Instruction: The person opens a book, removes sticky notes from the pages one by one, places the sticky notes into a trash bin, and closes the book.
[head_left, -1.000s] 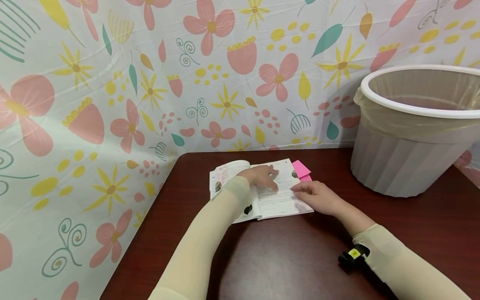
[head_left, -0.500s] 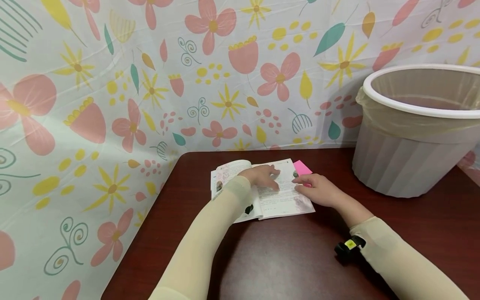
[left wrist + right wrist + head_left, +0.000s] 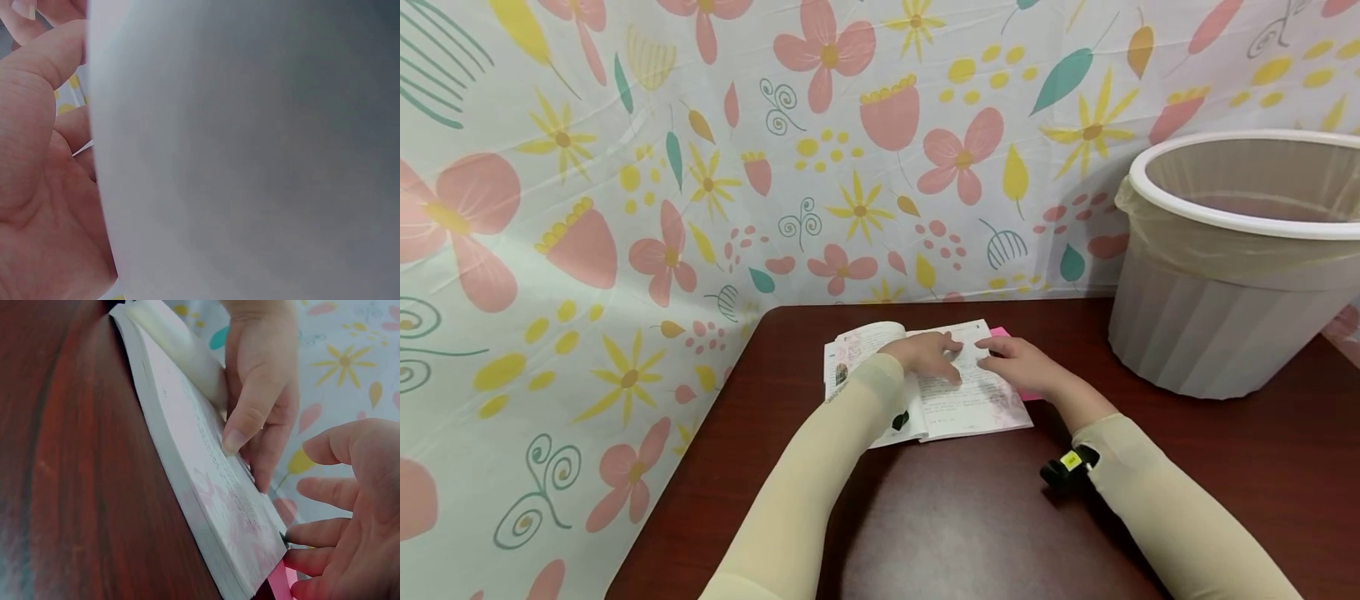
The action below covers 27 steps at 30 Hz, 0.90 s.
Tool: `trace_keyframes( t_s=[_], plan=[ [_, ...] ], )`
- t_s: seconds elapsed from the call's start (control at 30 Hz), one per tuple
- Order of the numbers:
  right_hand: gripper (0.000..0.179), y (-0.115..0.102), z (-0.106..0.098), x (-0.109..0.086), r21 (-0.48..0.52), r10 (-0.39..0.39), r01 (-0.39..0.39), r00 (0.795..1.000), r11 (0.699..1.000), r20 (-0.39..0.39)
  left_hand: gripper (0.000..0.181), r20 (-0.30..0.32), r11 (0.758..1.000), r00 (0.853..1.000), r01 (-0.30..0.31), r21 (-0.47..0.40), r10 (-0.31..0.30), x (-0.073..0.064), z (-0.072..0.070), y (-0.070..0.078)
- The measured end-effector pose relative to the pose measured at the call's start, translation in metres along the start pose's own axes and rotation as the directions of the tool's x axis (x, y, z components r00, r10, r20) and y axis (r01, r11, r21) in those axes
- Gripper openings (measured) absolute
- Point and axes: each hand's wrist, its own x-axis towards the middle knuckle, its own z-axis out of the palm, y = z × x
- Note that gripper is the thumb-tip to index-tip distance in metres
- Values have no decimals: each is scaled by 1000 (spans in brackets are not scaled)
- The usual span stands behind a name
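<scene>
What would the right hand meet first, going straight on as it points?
Most likely the left hand, on the open book; depth is unclear, so the book might come first.

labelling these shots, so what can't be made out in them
Head view: the print on the book, too small to read.
Head view: part of the pink paper, behind the right grip.
Head view: the bin, cut off by the right edge.
Left wrist view: part of the left grip, behind a blurred pale surface.

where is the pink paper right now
In the head view, the pink paper shows along the right edge of the open book, partly hidden by the right hand.
</scene>
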Motion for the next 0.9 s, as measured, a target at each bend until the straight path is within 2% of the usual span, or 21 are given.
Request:
trace_keyframes(
  t_s=[0.17,0.4,0.53,0.63,0.77,0.83,0.9],
  plan=[
    [54,2,0,1,75,24,-23,1000,997,-14,78,10,1000,1000,-12,0,12,2,0,0],
    [46,0,0,-1,150,33,-13,992,989,-126,78,-3,1000,1000,-8,20,8,-1,0,0],
    [45,-3,-2,-3,247,56,-13,985,969,-165,77,-2,1000,1000,-7,28,7,-2,-1,2],
    [51,-6,-3,-4,400,99,-33,984,916,-145,76,-2,1000,1000,-8,26,8,-3,-2,2],
    [63,-6,-1,-3,601,183,-103,980,793,-73,76,-1,999,1000,-22,34,22,-2,-2,2],
    [67,-5,1,-3,648,230,-159,973,745,-25,76,-2,999,1000,-25,37,25,-1,-2,1],
    [68,-2,3,-2,667,278,-223,960,710,26,75,-10,999,999,-33,29,33,1,-2,-1]
  ],
)
